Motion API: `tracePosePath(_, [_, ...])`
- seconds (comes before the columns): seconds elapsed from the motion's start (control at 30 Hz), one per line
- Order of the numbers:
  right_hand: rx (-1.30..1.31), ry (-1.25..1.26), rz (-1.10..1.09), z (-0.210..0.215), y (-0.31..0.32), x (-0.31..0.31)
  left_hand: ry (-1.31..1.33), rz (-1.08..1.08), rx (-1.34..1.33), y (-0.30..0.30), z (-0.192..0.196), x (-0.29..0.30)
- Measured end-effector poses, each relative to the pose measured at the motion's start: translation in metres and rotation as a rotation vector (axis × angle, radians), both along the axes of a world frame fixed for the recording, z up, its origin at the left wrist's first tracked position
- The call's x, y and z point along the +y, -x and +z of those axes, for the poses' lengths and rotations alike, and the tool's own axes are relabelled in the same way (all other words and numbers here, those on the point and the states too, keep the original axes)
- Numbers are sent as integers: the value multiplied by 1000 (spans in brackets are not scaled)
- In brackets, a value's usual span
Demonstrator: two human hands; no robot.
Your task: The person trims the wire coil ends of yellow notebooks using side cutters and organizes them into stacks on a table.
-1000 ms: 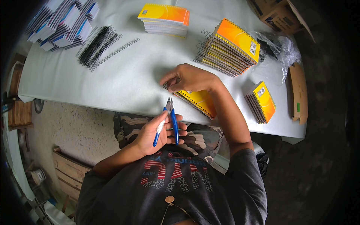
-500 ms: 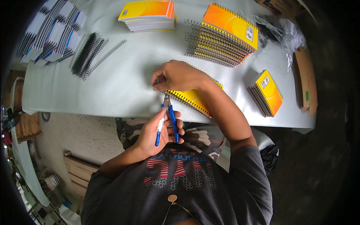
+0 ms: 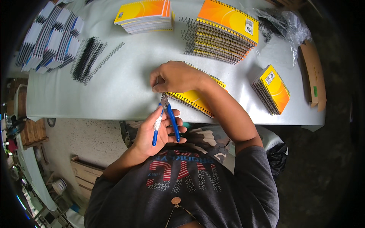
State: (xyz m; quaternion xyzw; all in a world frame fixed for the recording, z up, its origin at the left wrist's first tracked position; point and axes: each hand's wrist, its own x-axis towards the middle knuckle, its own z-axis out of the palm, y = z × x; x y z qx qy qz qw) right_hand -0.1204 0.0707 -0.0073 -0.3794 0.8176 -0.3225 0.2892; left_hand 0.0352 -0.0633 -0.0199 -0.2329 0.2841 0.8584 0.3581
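My left hand (image 3: 146, 137) grips a pair of blue-handled wire cutters (image 3: 173, 124), one handle wrapped in white. The cutters' jaws point away from me and meet the left end of a yellow spiral notebook (image 3: 194, 99) lying slanted on the table. Over that same end, my right hand (image 3: 178, 77) is closed, thumb and fingers pinched together beside the jaws. What sits exactly between those fingertips is hidden. My right forearm crosses above the notebook and covers part of its cover. Dark wire coil shows along both long sides of the notebook.
Loose black spiral coils (image 3: 88, 60) lie at the left, near stacks of spiral-bound books (image 3: 51, 40). Farther back are a stack of yellow-orange covered pads (image 3: 146, 17) and a tall notebook stack (image 3: 228, 34). A smaller stack (image 3: 272, 89), clear plastic (image 3: 292, 34) and cardboard (image 3: 312, 76) are right.
The view has shifted slightly. Both hands stay at the notebook's left end, and the cutters' jaws now sit closer to the right fingertips. The cutters remain in my left hand.
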Motion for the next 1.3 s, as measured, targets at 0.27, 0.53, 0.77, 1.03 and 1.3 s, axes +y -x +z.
tracePosePath(0.27, [-3, -4, 5, -1, 0, -1, -76, 2, -45, 2, -2, 0])
tracePosePath(0.53, [-21, -10, 7, 3, -1, 0, -99, -16, 46, -1, -8, 0])
tracePosePath(0.77, [-26, 49, 18, 0, -1, 1, -203, -13, 85, -5, -29, -11])
tracePosePath(1.03, [-86, 115, 7, -5, 0, 3, -96, -108, 96, -3, -6, -4])
tracePosePath(1.3, [-122, 102, 14, -5, 0, 2, -87, -163, 177, -5, -12, -7])
